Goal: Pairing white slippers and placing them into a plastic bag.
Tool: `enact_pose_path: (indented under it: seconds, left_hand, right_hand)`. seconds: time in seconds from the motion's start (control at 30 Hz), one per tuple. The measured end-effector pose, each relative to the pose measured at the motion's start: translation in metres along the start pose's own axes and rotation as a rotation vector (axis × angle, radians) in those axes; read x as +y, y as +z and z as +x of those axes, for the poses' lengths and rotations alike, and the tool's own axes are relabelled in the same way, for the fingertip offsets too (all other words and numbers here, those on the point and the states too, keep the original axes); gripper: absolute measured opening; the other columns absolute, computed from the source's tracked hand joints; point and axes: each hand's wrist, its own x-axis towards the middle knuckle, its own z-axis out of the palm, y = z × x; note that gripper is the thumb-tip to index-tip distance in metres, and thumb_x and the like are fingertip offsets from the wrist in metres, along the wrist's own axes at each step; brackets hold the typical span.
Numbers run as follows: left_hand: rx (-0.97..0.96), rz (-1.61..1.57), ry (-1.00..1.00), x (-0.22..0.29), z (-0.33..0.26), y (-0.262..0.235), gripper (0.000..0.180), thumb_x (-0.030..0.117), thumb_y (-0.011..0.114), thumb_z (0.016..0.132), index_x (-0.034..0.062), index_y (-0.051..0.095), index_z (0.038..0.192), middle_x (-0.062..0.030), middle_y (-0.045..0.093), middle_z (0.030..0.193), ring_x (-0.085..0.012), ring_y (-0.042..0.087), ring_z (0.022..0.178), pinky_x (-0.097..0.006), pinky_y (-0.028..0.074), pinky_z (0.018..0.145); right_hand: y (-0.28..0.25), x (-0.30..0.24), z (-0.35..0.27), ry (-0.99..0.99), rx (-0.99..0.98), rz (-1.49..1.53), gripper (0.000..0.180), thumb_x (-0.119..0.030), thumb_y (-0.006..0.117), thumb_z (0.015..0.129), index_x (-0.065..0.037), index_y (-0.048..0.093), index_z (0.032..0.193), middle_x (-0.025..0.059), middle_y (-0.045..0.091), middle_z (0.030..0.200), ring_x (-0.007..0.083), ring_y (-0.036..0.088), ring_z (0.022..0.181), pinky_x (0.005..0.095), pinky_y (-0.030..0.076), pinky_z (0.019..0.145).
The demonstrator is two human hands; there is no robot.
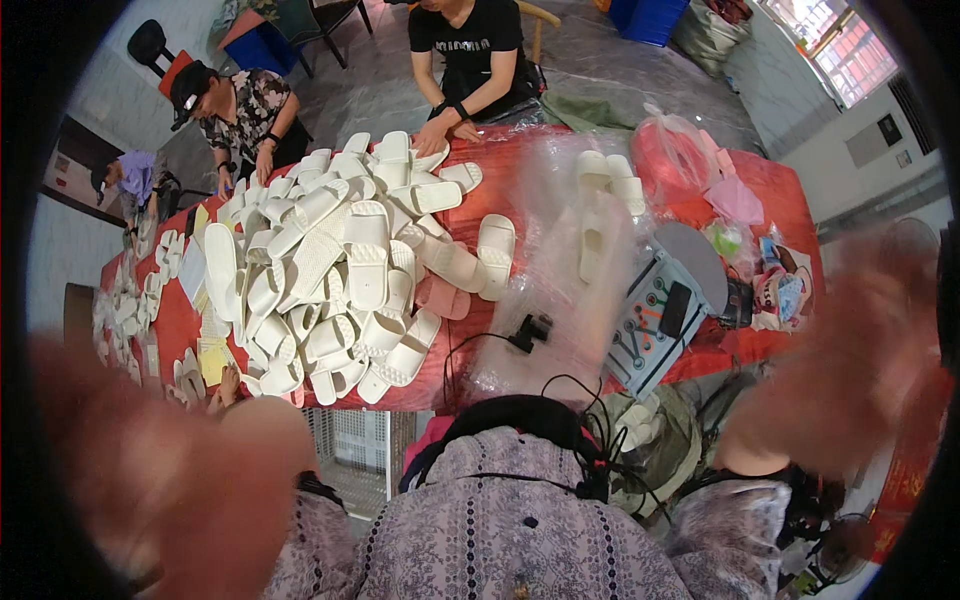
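Head view, left to right.

Left hand point(150, 470) — raised close to the lens at the lower left, badly blurred; it holds nothing that can be made out, and whether its grip is open or closed cannot be told. It hangs in front of the near left edge of the desk point(180, 320), which wears a red cover.

Small white pieces point(125, 300) — scattered along the far left of the desk.

Pile of white slippers point(340, 270) — heaped on the left half of the desk, nearest the left hand but well apart from it, untouched by either hand. Two other people sit at the far side, one in a cap point(190, 85), one in a black shirt point(465, 35) with hands at the pile's far edge.

Clear plastic bags point(560, 270) — mid-desk, some with slippers inside.

Grey machine point(665, 315) — right of the bags, tilted.

Pink bag point(675, 155) and small packets point(780, 285) — far right of the desk.

Right hand point(850, 370) — raised at the right edge, blurred, nothing visibly held; grip state cannot be told.
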Motion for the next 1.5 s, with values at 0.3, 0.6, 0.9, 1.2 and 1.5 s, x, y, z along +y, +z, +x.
enact_pose_path:
  seconds: [0.3, 0.6, 0.9, 1.2, 1.5]
  left_hand:
    - [-0.391, 0.897, -0.862, -0.303, -0.338, -0.056, 0.033, 0.013, 0.068, 0.075, 0.0056, 0.060, 0.106, -0.0124, 0.059, 0.105, -0.0308, 0.057, 0.099, -0.041, 0.046, 0.088]
    - [-0.669, 1.180, -0.818, -0.410, -0.446, -0.015, 0.037, 0.013, 0.056, 0.081, 0.0010, 0.054, 0.115, -0.0164, 0.056, 0.113, -0.0336, 0.051, 0.107, -0.045, 0.043, 0.089]
    - [-0.723, 1.105, -1.059, -0.417, -0.477, -0.048, 0.061, 0.012, 0.074, 0.068, 0.0081, 0.052, 0.125, -0.0167, 0.055, 0.115, -0.0356, 0.050, 0.108, -0.046, 0.042, 0.092]
    - [-0.656, 1.064, -1.092, -0.423, -0.472, -0.047, 0.054, 0.013, 0.075, 0.068, 0.0087, 0.057, 0.119, -0.0173, 0.050, 0.106, -0.0349, 0.047, 0.104, -0.045, 0.043, 0.088]
    - [-0.554, 0.921, -1.108, -0.409, -0.480, -0.067, 0.027, 0.012, 0.066, 0.076, 0.0039, 0.059, 0.101, -0.0159, 0.056, 0.095, -0.0364, 0.053, 0.094, -0.044, 0.044, 0.083]
  right_hand:
    - [-0.001, 0.290, -0.255, 0.970, -1.135, -0.136, 0.021, -0.019, 0.061, 0.087, -0.004, 0.066, 0.103, 0.0098, 0.068, 0.089, 0.0200, 0.064, 0.084, 0.0323, 0.050, 0.078]
    - [0.003, 0.384, -0.362, 0.459, -1.279, -0.415, 0.025, 0.000, 0.054, 0.079, -0.004, 0.063, 0.101, 0.0159, 0.060, 0.114, 0.0347, 0.055, 0.110, 0.0406, 0.046, 0.093]
    - [-0.011, 0.416, -0.351, 0.562, -1.125, -0.742, 0.042, 0.001, 0.055, 0.078, -0.002, 0.053, 0.120, 0.0178, 0.048, 0.129, 0.0357, 0.047, 0.119, 0.0414, 0.040, 0.100]
    - [-0.016, 0.420, -0.353, 0.471, -1.175, -0.775, 0.048, -0.001, 0.059, 0.075, -0.005, 0.052, 0.123, 0.0158, 0.051, 0.125, 0.0349, 0.050, 0.115, 0.0425, 0.042, 0.095]
    - [-0.023, 0.361, -0.292, 0.322, -0.657, -0.855, 0.051, -0.019, 0.072, 0.074, -0.006, 0.054, 0.120, 0.0196, 0.051, 0.122, 0.0380, 0.047, 0.114, 0.0477, 0.036, 0.098]
